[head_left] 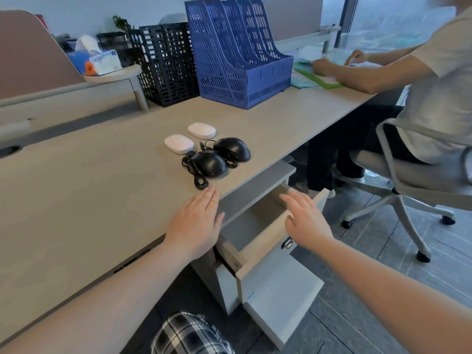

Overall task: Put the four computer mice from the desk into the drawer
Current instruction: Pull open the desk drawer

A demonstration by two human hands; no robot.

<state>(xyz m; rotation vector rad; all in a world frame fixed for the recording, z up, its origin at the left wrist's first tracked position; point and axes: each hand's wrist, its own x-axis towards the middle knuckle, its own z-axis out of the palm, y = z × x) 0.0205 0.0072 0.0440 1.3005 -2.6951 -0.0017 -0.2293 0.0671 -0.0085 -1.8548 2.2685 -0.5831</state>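
Two white mice lie on the desk (102, 190): one nearer me (178, 144) and one behind it (202, 130). In front of them sit two black wired mice, the left one (210, 163) with a coiled cable and the right one (233, 148). The top drawer (251, 226) of the pedestal under the desk edge is pulled out and looks empty. My left hand (198, 223) lies flat and open at the desk edge, just short of the black cable. My right hand (305, 217) hovers open over the drawer.
A blue file rack (237, 54) and a black mesh rack (168, 65) stand at the back of the desk. A tissue box (104, 61) sits on a side shelf. Another person sits on an office chair (408, 180) to the right, hands on green papers (319, 77).
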